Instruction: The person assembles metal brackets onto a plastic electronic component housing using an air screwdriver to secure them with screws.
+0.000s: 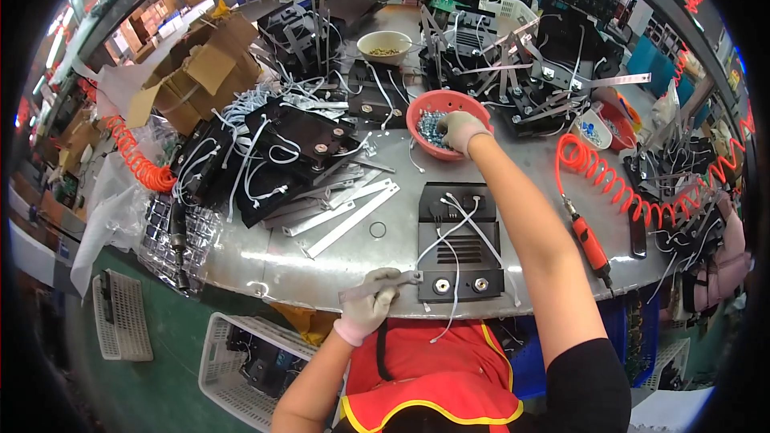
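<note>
one hand (462,132) (right) is in the red bowl (447,99), left (367,309) gripping a strip (405,278).

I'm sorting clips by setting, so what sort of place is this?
Most likely a factory assembly floor: a red power driver lies on the metal bench, a red bowl holds many small metal fasteners, and similar black panels are heaped nearby.
</note>
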Motion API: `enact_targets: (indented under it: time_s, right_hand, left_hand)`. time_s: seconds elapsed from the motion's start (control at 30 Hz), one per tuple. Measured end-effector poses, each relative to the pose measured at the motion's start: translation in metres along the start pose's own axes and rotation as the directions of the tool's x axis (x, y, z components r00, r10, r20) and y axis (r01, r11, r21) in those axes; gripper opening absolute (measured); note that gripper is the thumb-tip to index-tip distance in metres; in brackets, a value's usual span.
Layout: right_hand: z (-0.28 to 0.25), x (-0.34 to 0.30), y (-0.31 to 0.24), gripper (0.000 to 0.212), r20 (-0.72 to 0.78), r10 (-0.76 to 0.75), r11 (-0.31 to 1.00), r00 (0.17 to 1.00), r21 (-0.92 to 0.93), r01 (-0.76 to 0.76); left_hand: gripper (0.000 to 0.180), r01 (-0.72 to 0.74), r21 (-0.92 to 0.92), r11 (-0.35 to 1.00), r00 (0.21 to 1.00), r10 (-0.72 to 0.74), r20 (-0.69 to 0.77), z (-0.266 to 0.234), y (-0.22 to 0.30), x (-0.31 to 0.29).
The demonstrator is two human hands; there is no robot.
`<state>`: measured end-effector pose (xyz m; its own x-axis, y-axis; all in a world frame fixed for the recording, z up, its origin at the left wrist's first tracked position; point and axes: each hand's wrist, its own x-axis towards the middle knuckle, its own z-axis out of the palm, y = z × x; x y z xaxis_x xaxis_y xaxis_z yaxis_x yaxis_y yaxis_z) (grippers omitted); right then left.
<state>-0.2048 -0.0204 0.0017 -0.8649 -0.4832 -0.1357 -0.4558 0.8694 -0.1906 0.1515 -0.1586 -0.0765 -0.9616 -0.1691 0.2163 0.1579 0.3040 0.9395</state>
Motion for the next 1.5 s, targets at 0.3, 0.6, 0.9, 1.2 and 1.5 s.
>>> enact_targets:
  time_s: [0.3, 0.6, 0.9, 1.2, 1.5]
  right_hand:
    - [0.008, 0.012, 0.001, 0.027, -0.33, -0.094, 0.981, 0.939, 0.131, 0.144]
    - [0.037, -0.195, -0.052, 0.025, -0.246, -0.132, 0.756, 0.96, 0.601, 0.257]
    - [0.059, -0.272, -0.034, 0.022, -0.214, -0.025, 0.69, 0.977, 0.703, 0.171]
    - [0.065, -0.265, -0.054, 0.02, -0.237, -0.295, 0.819, 0.926, 0.436, 0.373]
    - [0.066, -0.268, -0.066, 0.017, -0.337, -0.245, 0.911, 0.909, 0.242, 0.335]
  left_hand:
    - [0.022, -0.115, -0.01, 0.993, 0.993, 0.115, 0.028, -0.007, -0.011, 0.007]
    - [0.026, -0.102, -0.048, 0.994, 0.995, 0.103, 0.015, -0.005, -0.013, -0.001]
    - [0.021, -0.163, 0.118, 0.98, 0.961, 0.131, 0.242, 0.026, 0.031, 0.032]
    - [0.023, -0.102, 0.143, 0.984, 0.941, 0.049, 0.335, 0.028, 0.032, 0.038]
    - [0.034, -0.091, -0.081, 0.993, 0.951, 0.111, 0.289, 0.031, 0.011, 0.031]
